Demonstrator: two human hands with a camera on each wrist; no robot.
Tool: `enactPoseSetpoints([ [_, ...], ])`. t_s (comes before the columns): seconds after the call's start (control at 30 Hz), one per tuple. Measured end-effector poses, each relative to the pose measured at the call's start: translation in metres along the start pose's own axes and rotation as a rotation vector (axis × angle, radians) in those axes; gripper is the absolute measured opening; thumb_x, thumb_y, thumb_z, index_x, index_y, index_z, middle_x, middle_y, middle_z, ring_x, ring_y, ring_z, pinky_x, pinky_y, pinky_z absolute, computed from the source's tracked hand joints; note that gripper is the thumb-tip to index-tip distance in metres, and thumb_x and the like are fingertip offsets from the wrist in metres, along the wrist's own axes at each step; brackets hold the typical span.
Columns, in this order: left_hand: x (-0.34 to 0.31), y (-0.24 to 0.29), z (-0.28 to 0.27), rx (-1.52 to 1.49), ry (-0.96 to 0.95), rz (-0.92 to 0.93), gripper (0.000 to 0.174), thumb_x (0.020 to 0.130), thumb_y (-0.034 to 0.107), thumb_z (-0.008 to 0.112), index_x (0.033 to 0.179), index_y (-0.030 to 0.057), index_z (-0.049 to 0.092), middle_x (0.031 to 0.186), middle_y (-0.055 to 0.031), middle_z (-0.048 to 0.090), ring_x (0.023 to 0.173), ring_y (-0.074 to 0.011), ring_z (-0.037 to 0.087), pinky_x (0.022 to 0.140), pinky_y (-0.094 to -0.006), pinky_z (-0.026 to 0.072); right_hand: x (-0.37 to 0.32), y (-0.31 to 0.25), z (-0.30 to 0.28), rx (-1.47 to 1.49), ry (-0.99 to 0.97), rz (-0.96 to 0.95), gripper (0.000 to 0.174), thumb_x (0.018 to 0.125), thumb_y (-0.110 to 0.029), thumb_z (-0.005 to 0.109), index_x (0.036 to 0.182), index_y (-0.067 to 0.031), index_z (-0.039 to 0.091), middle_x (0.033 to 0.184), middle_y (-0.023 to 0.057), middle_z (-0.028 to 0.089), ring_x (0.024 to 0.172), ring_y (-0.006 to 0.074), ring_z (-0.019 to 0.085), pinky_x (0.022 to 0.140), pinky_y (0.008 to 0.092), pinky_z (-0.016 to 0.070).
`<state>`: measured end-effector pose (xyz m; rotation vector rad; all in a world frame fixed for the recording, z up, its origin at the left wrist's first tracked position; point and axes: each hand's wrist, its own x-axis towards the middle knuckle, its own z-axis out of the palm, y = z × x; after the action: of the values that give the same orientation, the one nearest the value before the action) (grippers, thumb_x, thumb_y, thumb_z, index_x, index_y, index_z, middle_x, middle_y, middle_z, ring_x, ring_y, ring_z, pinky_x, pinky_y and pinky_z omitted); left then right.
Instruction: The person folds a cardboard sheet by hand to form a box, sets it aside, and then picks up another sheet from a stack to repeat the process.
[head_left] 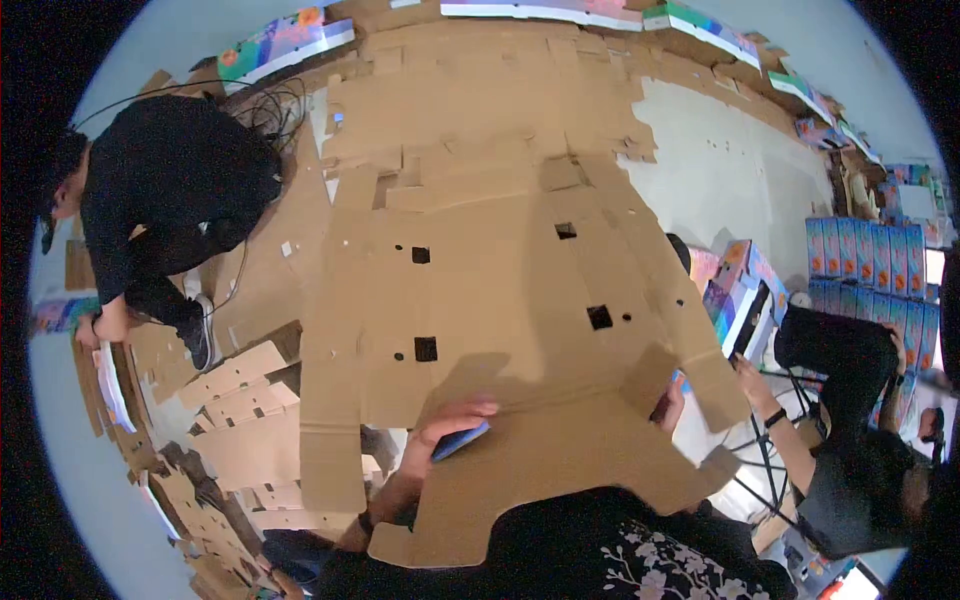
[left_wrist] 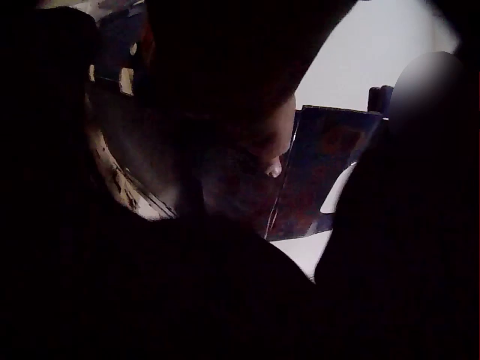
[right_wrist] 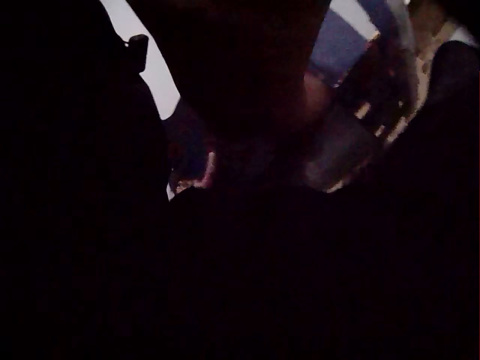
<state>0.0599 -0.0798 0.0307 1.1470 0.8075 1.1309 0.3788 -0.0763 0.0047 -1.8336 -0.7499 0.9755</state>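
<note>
A broad brown cardboard sheet (head_left: 500, 290) with square cut-outs and small round holes spreads in front of the person, its notched near flap reaching the body. My left hand (head_left: 450, 422) grips the sheet at the left side, fingers lying over it, with a strip of blue print under them. At the right side, my right hand (head_left: 671, 402) holds the sheet's edge, part of the hand hidden behind the cardboard. Dark printed board (left_wrist: 322, 165) shows beside a fingertip in the left wrist view. The right wrist view is mostly dark.
At left a person in black (head_left: 180, 190) bends over a printed carton piece (head_left: 115, 385). Another person (head_left: 850, 470) sits at right beside a colourful box (head_left: 745, 290). Stacked printed boxes (head_left: 865, 260) stand behind. Cut cardboard pieces (head_left: 250, 430) lie on the floor at left.
</note>
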Motion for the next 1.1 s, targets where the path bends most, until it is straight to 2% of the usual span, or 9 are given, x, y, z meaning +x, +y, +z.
enactPoseSetpoints([
  [0.03, -0.015, -0.009, -0.002, -0.014, 0.033, -0.053, 0.041, 0.098, 0.028, 0.059, 0.132, 0.0056, 0.059, 0.141, -0.0204, 0.057, 0.133, -0.0371, 0.052, 0.115, -0.0489, 0.0358, 0.006, -0.006, -0.014, 0.094, -0.052, 0.240, 0.043, 0.093, -0.034, 0.069, 0.122, -0.0053, 0.055, 0.111, 0.0088, 0.059, 0.094, 0.0201, 0.059, 0.083, 0.0354, 0.0514],
  [0.13, -0.051, -0.050, -0.021, -0.059, 0.251, -0.479, 0.045, 0.098, 0.025, 0.060, 0.138, 0.0036, 0.054, 0.145, -0.0173, 0.053, 0.140, -0.0311, 0.045, 0.120, -0.0442, 0.0301, 0.007, 0.036, -0.055, -0.223, -0.292, 0.178, 0.032, 0.090, -0.027, 0.072, 0.110, -0.0032, 0.062, 0.106, 0.0060, 0.062, 0.091, 0.0165, 0.061, 0.077, 0.0289, 0.0505],
  [0.23, -0.023, -0.059, -0.024, -0.285, 0.473, -0.639, 0.050, 0.102, 0.023, 0.053, 0.147, 0.0037, 0.045, 0.153, -0.0140, 0.046, 0.145, -0.0263, 0.036, 0.122, -0.0410, 0.0248, -0.009, -0.025, -0.026, -0.480, -0.516, -0.465, 0.031, 0.091, -0.022, 0.072, 0.112, -0.0016, 0.061, 0.117, 0.0129, 0.064, 0.100, 0.0181, 0.065, 0.081, 0.0297, 0.0527],
  [0.37, -0.030, -0.057, -0.018, 0.080, 0.345, -0.374, 0.056, 0.098, 0.024, 0.061, 0.147, 0.0030, 0.044, 0.153, -0.0150, 0.046, 0.144, -0.0266, 0.039, 0.120, -0.0399, 0.0272, -0.006, -0.052, -0.017, 0.147, -0.250, -0.048, 0.021, 0.098, -0.012, 0.057, 0.116, -0.0011, 0.059, 0.114, 0.0172, 0.065, 0.106, 0.0253, 0.066, 0.075, 0.0299, 0.0539],
  [0.53, -0.030, -0.074, -0.028, 0.246, 0.300, -0.353, 0.067, 0.090, 0.021, 0.072, 0.148, 0.0030, 0.043, 0.152, -0.0181, 0.045, 0.143, -0.0307, 0.041, 0.119, -0.0420, 0.0295, 0.034, -0.075, -0.070, -0.389, -0.132, -0.627, 0.018, 0.097, -0.005, 0.054, 0.113, -0.0002, 0.061, 0.102, 0.0084, 0.064, 0.084, 0.0138, 0.060, 0.064, 0.0241, 0.0446],
  [0.6, -0.031, -0.077, -0.033, 0.188, 0.259, -0.300, 0.068, 0.089, 0.021, 0.073, 0.147, 0.0030, 0.044, 0.153, -0.0184, 0.044, 0.144, -0.0317, 0.039, 0.120, -0.0438, 0.0286, 0.060, -0.080, -0.080, -0.499, -0.035, -0.476, 0.018, 0.096, -0.005, 0.055, 0.112, -0.0002, 0.062, 0.100, 0.0052, 0.064, 0.077, 0.0117, 0.054, 0.069, 0.0259, 0.0445],
  [0.77, -0.021, -0.050, -0.027, 0.076, 0.248, -0.302, 0.069, 0.087, 0.025, 0.075, 0.146, 0.0025, 0.046, 0.155, -0.0198, 0.040, 0.146, -0.0325, 0.036, 0.120, -0.0464, 0.0274, 0.104, -0.041, -0.114, -0.205, -0.555, 0.248, 0.075, 0.091, -0.025, 0.066, 0.156, -0.0056, 0.032, 0.146, 0.0143, 0.050, 0.132, 0.0250, 0.050, 0.108, 0.0367, 0.0425],
  [1.0, -0.038, -0.063, -0.043, 0.382, 0.162, -0.196, 0.068, 0.084, 0.016, 0.077, 0.144, -0.0004, 0.049, 0.151, -0.0196, 0.046, 0.143, -0.0328, 0.041, 0.118, -0.0449, 0.0307, 0.082, -0.068, -0.078, 0.597, -0.774, 0.443, 0.082, 0.093, -0.036, 0.064, 0.157, -0.0040, 0.025, 0.151, 0.0149, 0.045, 0.133, 0.0264, 0.051, 0.108, 0.0393, 0.0442],
  [1.1, -0.057, -0.069, -0.048, 0.475, 0.164, -0.239, 0.065, 0.085, 0.013, 0.076, 0.143, -0.0011, 0.050, 0.146, -0.0192, 0.051, 0.140, -0.0329, 0.045, 0.116, -0.0438, 0.0350, 0.073, -0.064, -0.061, 0.198, -0.713, 0.157, 0.079, 0.093, -0.030, 0.067, 0.156, -0.0041, 0.027, 0.151, 0.0111, 0.044, 0.135, 0.0239, 0.047, 0.114, 0.0411, 0.0349],
])
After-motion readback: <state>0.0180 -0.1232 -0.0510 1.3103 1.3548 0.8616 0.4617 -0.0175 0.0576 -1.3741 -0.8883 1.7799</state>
